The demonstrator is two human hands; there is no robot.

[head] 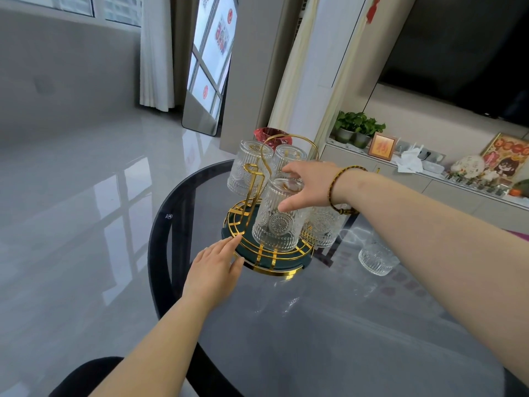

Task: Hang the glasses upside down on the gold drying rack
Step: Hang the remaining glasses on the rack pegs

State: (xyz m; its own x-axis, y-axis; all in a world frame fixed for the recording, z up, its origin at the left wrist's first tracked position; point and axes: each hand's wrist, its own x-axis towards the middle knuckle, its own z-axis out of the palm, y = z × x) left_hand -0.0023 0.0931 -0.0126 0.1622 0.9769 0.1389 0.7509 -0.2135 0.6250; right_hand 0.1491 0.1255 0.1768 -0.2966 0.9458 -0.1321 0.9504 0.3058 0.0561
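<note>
1. Round glass table, nearest the camera, carries everything; the gold drying rack sits toward its 12 o'clock edge.
2. Rack: four ribbed glasses inverted on it. One empty prong at 9 o'clock.
3. Right hand, fingers closed around the front glass, probably seating it on a prong.
4. Left hand open, holding nothing, fingertips on the rack base at 8 o'clock, likely steadying.
5. Loose glass lies at 3 o'clock of the rack, below the right forearm, untouched.
</note>
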